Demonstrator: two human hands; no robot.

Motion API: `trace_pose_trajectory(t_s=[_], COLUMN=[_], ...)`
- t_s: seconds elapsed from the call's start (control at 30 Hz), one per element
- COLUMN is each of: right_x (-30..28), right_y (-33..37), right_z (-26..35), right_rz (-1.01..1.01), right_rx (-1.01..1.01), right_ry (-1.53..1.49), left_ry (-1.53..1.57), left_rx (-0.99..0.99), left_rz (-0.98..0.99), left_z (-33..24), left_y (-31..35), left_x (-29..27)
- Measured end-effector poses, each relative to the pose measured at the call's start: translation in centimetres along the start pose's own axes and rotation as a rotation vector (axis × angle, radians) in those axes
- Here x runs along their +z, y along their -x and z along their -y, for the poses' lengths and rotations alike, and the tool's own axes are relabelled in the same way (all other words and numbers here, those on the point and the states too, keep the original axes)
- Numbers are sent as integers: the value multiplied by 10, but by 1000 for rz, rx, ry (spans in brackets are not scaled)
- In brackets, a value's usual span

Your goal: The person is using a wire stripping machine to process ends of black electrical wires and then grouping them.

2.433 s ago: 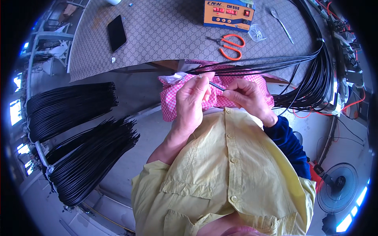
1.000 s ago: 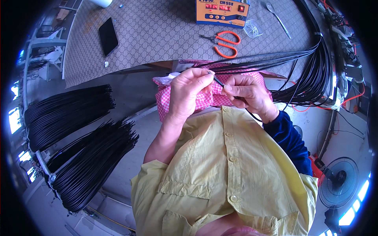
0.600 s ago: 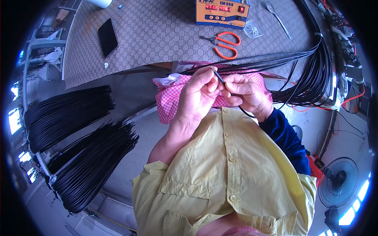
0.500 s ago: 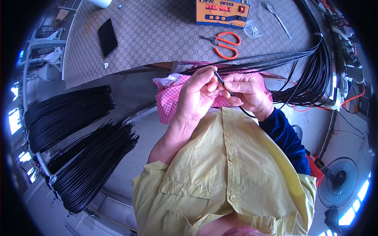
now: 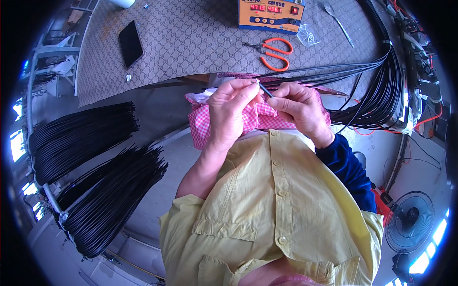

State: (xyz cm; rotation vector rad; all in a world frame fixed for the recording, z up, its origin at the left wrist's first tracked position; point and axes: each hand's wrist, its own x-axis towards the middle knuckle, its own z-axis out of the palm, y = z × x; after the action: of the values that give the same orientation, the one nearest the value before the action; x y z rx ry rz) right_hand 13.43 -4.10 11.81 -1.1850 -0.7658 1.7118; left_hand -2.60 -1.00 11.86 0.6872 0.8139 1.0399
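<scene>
A thin black cable (image 5: 266, 90) runs between my two hands, just off the table's near edge. My left hand (image 5: 232, 106) is closed, thumb and forefinger pinching at the cable's tip, where a small pale bit shows. My right hand (image 5: 301, 106) grips the same cable a little lower, between thumb and bent fingers. Both hands are above a pink checked cloth (image 5: 202, 125) over my lap. Beyond them, orange-handled cutters (image 5: 276, 53) lie on the patterned table cover with their blades pointing left.
An orange and blue box with a lit display (image 5: 270, 16) stands at the back, beside a clear dish of small pieces (image 5: 307, 35) and a spoon-like metal tool (image 5: 339, 26). A phone (image 5: 130, 44) lies left. Black cable bundles (image 5: 379, 93) drape right; more bundles (image 5: 112, 200) hang left. A fan (image 5: 409, 221) stands lower right.
My left thumb and forefinger have closed over the cable's tip. My right fingers have shifted along the cable, and the loop that hung below that hand is out of sight.
</scene>
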Motion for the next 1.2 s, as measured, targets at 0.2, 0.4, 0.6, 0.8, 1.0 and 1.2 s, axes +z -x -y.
trace_pose_trajectory(t_s=[0.2,0.4,0.6,0.8,1.0,1.2], right_x=[-2,-3,-3,-4,-4,-3], right_y=[-2,-2,-1,-3,-4,-4], right_z=[-9,-7,-7,-9,-11,-11], right_rz=[24,32,47,52,72,94], right_rx=[74,32,36,62,87,91], right_ry=[-137,-99,-85,-133,-220,-257], left_ry=[258,340,306,386,455,488], left_rx=[-27,-164,-241,-248,-234,-233], left_rz=[50,56,105,133,184,194], left_z=[16,6,4,6,10,14], left_y=[-5,-6,-11,-9,-9,-8], left_x=[1,0,-7,-6,-8,-10])
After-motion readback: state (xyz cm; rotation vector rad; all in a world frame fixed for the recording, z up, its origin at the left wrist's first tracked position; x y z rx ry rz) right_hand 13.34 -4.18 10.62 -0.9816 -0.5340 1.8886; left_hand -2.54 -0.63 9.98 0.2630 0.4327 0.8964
